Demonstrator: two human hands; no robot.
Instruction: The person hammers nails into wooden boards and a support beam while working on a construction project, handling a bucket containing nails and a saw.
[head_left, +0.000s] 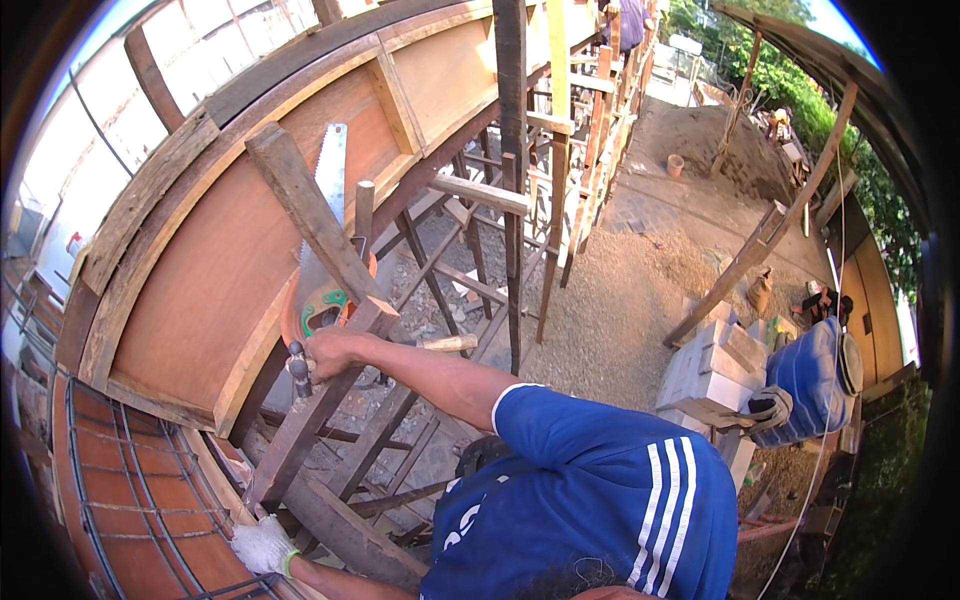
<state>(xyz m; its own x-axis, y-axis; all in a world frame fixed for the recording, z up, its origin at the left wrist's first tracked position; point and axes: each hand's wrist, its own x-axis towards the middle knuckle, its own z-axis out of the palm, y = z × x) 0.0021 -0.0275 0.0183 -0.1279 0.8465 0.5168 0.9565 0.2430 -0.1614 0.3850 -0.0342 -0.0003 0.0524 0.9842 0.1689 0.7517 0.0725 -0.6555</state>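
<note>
Head view, looking down a timber scaffold beside a curved plywood form panel (210, 270). The right hand (335, 352), bare, is closed tightly round a hammer (447, 343). Its steel head juts out on the hand's left and its pale wooden handle points right, and the fist lies against a sloping timber brace (318, 228) at the panel's lower right edge. A handsaw (331, 200) stands blade-up just behind that brace, with its orange and green handle immediately above the knuckles. The left hand (265, 545), in a white glove, rests on a lower plank near the rebar cage (130, 480) at the bottom left; whether it grips or merely presses cannot be told. A loose glove (768, 405) lies on stacked grey blocks (705, 365) next to a blue barrel (815, 380). Likely hazards: a glancing blow could drive the bare knuckles into the saw teeth; vibration in the brace could shake the unsecured saw loose so that it drops through the open framework; and the body leans out over gaps with only one hand for support.
</note>
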